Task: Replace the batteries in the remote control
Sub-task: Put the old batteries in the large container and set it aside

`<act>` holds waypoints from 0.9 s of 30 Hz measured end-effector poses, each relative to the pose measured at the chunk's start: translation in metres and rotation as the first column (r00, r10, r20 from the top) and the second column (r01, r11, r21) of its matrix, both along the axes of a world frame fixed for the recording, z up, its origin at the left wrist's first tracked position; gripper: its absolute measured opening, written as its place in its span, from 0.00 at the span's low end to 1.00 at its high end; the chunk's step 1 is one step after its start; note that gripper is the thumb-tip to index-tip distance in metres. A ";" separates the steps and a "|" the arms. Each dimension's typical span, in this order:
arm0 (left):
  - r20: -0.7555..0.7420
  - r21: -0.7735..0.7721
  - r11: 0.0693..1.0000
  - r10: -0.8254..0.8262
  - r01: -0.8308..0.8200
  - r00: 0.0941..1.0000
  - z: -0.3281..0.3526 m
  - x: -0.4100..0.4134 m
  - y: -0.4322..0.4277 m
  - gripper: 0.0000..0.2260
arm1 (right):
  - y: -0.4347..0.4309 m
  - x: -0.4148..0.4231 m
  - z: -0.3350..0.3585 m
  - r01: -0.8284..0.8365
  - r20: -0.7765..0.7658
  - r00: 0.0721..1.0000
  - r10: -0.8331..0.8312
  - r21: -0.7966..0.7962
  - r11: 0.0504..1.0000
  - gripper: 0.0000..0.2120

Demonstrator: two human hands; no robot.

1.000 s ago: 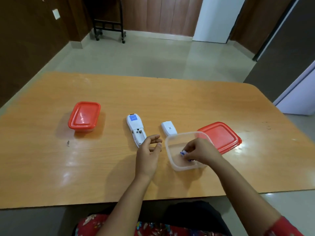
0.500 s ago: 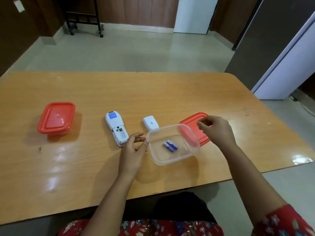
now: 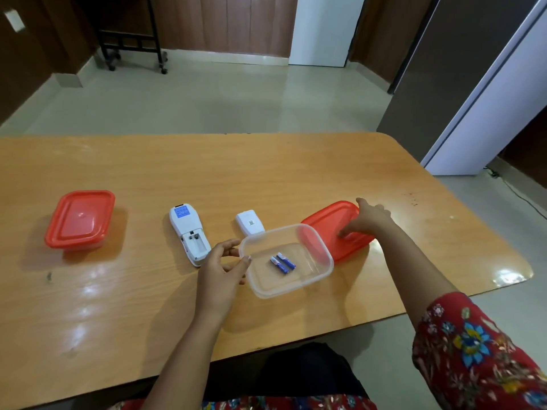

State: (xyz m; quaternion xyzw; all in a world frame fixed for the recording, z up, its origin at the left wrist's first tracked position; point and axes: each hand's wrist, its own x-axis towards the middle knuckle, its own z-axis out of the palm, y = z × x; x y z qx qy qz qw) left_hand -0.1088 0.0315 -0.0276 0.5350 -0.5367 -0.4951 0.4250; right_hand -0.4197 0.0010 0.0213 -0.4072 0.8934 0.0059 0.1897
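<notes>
Blue batteries (image 3: pixel 282 263), two, lie in one clear container (image 3: pixel 284 292): left hand (image 3: pixel 220 269) relaxed, touching its rim; right hand (image 3: pixel 370 220) pressing one red lid (image 3: pixel 325 220).

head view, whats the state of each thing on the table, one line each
remote control, face down, battery bay open and empty
battery cover, off, lying beside the remote
batteries, loose, side by side in the clear container
clear container, lid off
red lid, off, right hand fingers resting on it
closed container, its red lid on
left hand, open, thumb at the clear container's rim
</notes>
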 end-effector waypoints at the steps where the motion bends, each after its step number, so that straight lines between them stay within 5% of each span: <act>1: -0.015 0.008 1.000 0.012 -0.012 1.000 0.000 0.001 -0.001 0.14 | 0.003 0.001 0.006 -0.001 -0.013 1.000 0.001 -0.026 1.000 0.49; 4: -0.030 0.022 0.999 0.038 -0.038 0.999 0.000 0.004 -0.004 0.13 | 0.016 0.011 0.027 -0.038 0.036 0.998 0.052 -0.318 0.947 0.29; 7: -0.030 0.019 0.999 0.049 -0.048 0.998 0.000 0.005 -0.004 0.13 | 0.033 0.031 0.044 -0.056 0.111 0.981 0.160 -0.627 0.777 0.15; 15: -0.097 0.040 0.996 0.085 -0.082 0.992 0.001 0.005 -0.004 0.08 | 0.066 0.075 0.037 -0.350 -0.074 0.791 0.607 -0.869 0.349 0.12; 20: -0.156 0.020 0.983 0.182 -0.181 0.971 0.006 0.007 -0.003 0.15 | 0.081 0.076 0.002 -0.288 0.009 0.741 0.672 -0.899 0.329 0.16; 23: -0.172 0.004 0.986 0.166 -0.167 0.971 0.009 0.007 -0.001 0.09 | 0.084 0.074 -0.018 -0.334 -0.009 0.756 0.654 -0.865 0.375 0.15; 27: -0.020 -0.025 0.995 0.098 -0.099 0.995 0.006 0.010 0.002 0.08 | 0.088 0.066 -0.034 -0.387 -0.002 0.771 0.636 -0.795 0.467 0.20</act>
